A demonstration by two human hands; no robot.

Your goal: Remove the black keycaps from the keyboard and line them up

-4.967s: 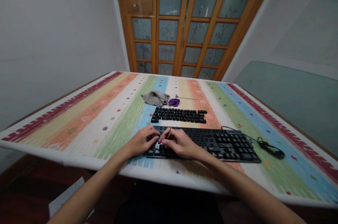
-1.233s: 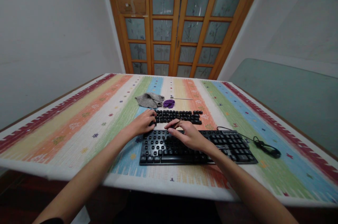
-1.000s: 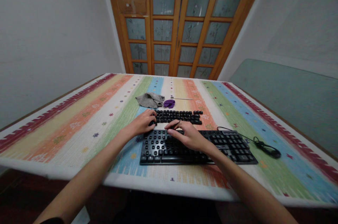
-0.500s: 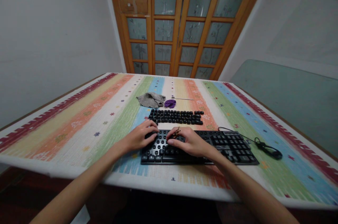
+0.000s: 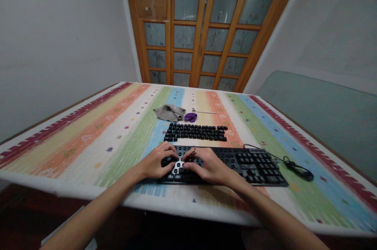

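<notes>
A black keyboard (image 5: 266,167) lies before me, with many keycaps off its left and middle part, where bare switches show on a light plate. My left hand (image 5: 159,161) rests over its left end, thumb and fingers curved apart with dark keys in the gap. Over the middle-left switches is my right hand (image 5: 210,165), its thumb and forefinger tips close together. A small brown-gold thing (image 5: 192,155) shows at its fingers; whether worn or held I cannot tell. Anything in the pinch is hidden. Loose black keycaps (image 5: 196,132) lie in rows behind the keyboard.
Beyond the keycaps lie a grey cloth (image 5: 170,112), a purple bundle (image 5: 190,117) and a thin rod-like tool (image 5: 206,112). The keyboard's coiled cable (image 5: 297,168) is at the right. A striped cloth (image 5: 118,148) covers the table, with wooden glass doors (image 5: 202,46) beyond.
My right hand has moved slightly down and left over the switches. The left hand has shifted slightly downward, fingers still curved at the keyboard's left end. The view has tilted a little.
</notes>
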